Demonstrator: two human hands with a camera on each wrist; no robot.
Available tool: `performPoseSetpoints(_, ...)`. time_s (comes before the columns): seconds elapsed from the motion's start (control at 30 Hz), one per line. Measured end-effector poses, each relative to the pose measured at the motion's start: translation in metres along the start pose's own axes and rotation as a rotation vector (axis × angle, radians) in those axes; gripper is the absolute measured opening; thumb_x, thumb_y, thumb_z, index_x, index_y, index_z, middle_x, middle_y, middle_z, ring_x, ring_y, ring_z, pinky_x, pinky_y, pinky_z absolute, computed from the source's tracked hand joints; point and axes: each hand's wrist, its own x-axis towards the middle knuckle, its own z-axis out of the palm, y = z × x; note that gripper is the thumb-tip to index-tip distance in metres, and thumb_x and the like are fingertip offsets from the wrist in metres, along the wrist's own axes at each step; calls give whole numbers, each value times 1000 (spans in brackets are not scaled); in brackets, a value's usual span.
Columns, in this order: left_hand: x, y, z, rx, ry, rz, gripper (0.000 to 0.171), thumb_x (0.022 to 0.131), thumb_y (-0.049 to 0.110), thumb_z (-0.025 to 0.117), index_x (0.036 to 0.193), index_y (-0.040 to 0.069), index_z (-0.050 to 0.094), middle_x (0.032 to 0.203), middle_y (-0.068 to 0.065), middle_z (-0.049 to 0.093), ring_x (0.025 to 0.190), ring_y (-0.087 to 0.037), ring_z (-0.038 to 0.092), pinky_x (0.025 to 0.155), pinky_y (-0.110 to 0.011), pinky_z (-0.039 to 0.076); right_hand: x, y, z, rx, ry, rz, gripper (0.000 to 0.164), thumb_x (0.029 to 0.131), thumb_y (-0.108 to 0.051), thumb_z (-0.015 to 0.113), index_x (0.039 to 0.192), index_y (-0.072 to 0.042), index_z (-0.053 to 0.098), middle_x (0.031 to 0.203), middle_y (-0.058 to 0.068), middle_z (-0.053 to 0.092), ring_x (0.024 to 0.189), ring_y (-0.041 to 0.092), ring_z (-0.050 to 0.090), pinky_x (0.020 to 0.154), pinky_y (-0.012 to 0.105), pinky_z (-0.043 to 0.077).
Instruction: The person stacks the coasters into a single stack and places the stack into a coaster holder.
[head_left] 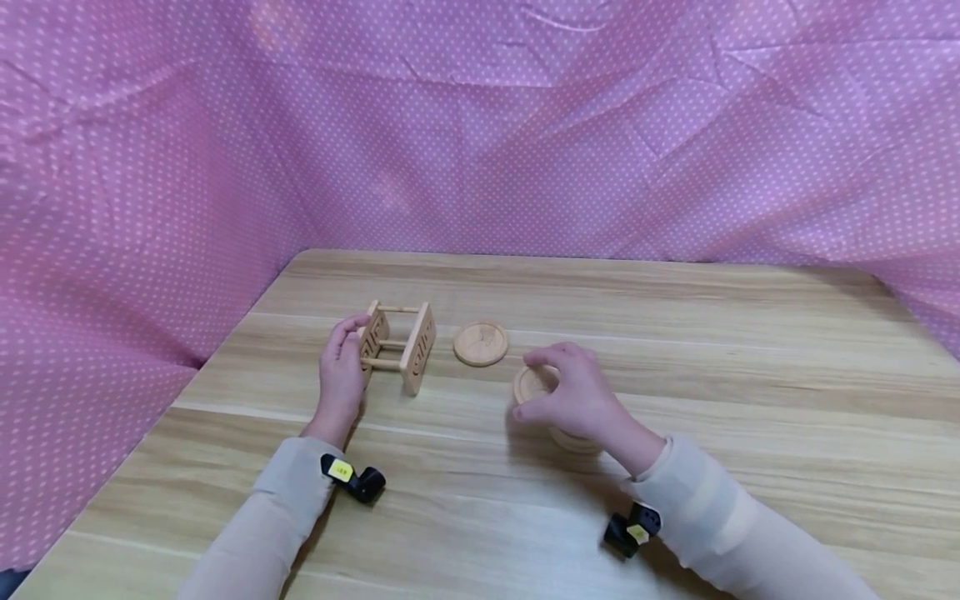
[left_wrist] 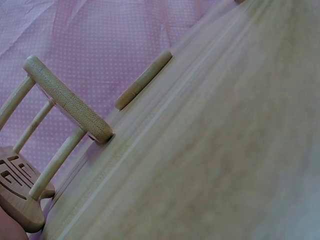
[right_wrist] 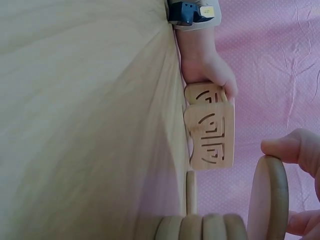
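My left hand [head_left: 342,375] grips the outer left panel of a small wooden coaster rack [head_left: 417,348], which stands on the table. The rack has two carved side panels joined by thin rods; in the right wrist view its near carved panel [right_wrist: 212,136] faces the camera. Between thumb and fingers, my right hand [head_left: 577,392] pinches the edge of a round wooden coaster [right_wrist: 270,197]. Below that hand, a stack of coasters [head_left: 576,440] is partly hidden, its edges showing at the bottom of the right wrist view. Another round coaster [head_left: 481,343] lies flat between the rack and my right hand.
The wooden table [head_left: 712,350] carries all of these things. Pink dotted cloth [head_left: 480,150] hangs behind the table and along its left side. Each wrist wears a small black camera, one on the left sleeve [head_left: 288,479] and one on the right.
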Motion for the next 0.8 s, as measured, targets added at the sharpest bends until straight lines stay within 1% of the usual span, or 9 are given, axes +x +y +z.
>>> performPoseSetpoints(0.47,0,1,1,-6,7,-4,33,98,14,32,122,10,54,138,0,46,128,-16,39,105,-39,35,-7,18,-11,-46,22,31,66,57,-18,82,118,-4,60,124,15,51,116,33,38,98,51,36)
performPoseSetpoints(0.7,-1,-2,-1,-7,-8,38,33,97,12,32,122,8,53,138,-4,46,128,-16,39,106,-38,33,-11,20,-14,-66,33,52,66,58,-17,82,118,-4,60,121,15,52,115,34,38,97,50,37)
performPoseSetpoints(0.8,-1,-2,-1,-6,-13,35,33,97,13,32,122,8,53,139,-5,45,130,-16,37,107,-38,31,-11,20,-16,-72,33,59,66,58,-17,82,119,-4,60,122,15,52,114,33,38,97,50,37)
